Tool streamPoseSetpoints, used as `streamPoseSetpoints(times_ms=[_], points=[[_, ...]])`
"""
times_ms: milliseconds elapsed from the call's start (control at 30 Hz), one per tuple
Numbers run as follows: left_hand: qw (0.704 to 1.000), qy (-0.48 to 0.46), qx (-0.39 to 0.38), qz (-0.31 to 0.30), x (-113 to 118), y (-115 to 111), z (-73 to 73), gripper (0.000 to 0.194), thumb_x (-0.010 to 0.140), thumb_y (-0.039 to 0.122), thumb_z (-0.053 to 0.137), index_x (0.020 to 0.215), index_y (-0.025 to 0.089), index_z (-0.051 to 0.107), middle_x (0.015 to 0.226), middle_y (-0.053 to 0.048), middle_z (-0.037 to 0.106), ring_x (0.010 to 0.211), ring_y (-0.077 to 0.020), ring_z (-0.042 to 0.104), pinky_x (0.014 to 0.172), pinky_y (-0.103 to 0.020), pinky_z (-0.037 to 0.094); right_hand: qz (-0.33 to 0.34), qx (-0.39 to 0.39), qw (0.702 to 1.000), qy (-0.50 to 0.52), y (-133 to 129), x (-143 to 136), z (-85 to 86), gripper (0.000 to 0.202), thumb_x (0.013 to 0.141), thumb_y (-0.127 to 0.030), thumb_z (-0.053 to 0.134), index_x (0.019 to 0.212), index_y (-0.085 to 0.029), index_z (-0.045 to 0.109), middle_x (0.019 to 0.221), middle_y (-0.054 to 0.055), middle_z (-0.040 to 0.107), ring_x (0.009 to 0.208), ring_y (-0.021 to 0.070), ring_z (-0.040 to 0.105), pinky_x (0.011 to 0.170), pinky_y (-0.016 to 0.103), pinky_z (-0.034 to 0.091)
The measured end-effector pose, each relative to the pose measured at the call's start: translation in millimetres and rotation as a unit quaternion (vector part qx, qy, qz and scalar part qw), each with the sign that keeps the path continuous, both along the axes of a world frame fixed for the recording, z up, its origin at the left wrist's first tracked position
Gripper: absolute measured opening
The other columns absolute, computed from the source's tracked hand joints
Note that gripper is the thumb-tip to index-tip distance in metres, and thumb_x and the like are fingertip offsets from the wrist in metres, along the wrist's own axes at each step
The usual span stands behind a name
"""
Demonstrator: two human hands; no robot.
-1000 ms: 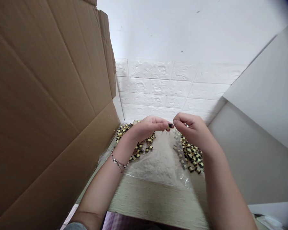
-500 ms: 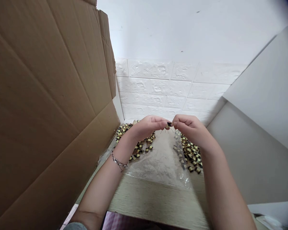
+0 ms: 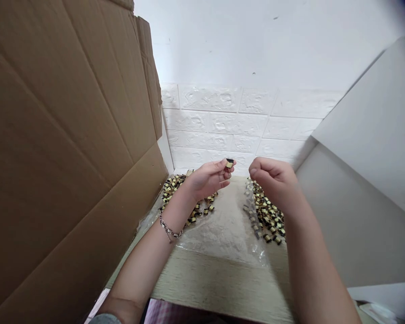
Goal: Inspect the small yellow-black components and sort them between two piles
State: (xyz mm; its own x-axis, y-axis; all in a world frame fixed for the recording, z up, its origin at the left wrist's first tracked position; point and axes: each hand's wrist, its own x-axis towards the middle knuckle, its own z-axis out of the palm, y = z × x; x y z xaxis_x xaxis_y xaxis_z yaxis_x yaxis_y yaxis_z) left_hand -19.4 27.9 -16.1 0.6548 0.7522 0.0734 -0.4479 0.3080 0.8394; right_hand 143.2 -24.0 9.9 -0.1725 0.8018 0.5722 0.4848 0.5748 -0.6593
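Observation:
My left hand (image 3: 207, 180) is raised above the table and pinches one small black and yellow part (image 3: 229, 163) between thumb and fingertips. My right hand (image 3: 273, 180) hovers just to its right, fingers curled in with nothing visible in them. Under the left hand lies a heap of the same small parts (image 3: 180, 193). A second heap (image 3: 268, 216) lies under the right hand. Both heaps rest on a clear plastic sheet (image 3: 222, 229) spread on the pale wooden table (image 3: 219, 283).
A tall brown cardboard panel (image 3: 64, 148) walls off the left side. A grey board (image 3: 364, 180) slants up on the right. A white brick-pattern wall (image 3: 236, 121) closes the back. A metal bracelet (image 3: 168, 230) circles my left wrist.
The hands were joined at the fingertips on one part. They have drawn apart: the left hand lifted the part higher and the right hand let go and moved right.

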Motion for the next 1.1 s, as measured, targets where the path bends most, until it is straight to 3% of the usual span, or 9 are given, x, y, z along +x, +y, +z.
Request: streamPoseSetpoints(times_ms=[167,300,1100], points=[[1.0,0.003,0.003,0.006,0.9,-2.0,0.9,0.022,0.069,0.035,0.063,0.08,0.017,0.061,0.077,0.002,0.052,0.066,-0.0049,0.047,0.069,-0.022,0.038,-0.068,0.141,0.986,-0.052,-6.4,-7.8,3.9,0.009,0.074,-0.016,0.049,0.066,-0.018,0.053,0.058,-0.002,0.047,0.055,0.0087,0.041,0.053,0.022,0.033],[1.0,0.001,0.007,0.014,1.6,-6.4,4.2,0.02,0.065,0.034,0.067,0.07,0.016,0.06,0.07,0.002,0.052,0.066,-0.0054,0.047,0.068,-0.022,0.038,-0.071,0.201,0.974,-0.079,-6.5,-11.2,5.0,0.006,0.076,-0.017,0.053,0.076,-0.019,0.059,0.066,0.0,0.054,0.06,0.0095,0.047,0.055,0.022,0.037],[0.989,0.063,0.116,0.064,2.8,-10.2,9.5,0.015,0.067,0.029,0.064,0.066,0.015,0.062,0.066,0.001,0.053,0.064,-0.0061,0.044,0.062,-0.022,0.032,-0.114,0.24,0.95,-0.161,-6.8,-9.1,2.7,0.011,0.079,-0.016,0.053,0.08,-0.021,0.062,0.073,0.001,0.057,0.068,0.0118,0.052,0.057,0.024,0.039]])
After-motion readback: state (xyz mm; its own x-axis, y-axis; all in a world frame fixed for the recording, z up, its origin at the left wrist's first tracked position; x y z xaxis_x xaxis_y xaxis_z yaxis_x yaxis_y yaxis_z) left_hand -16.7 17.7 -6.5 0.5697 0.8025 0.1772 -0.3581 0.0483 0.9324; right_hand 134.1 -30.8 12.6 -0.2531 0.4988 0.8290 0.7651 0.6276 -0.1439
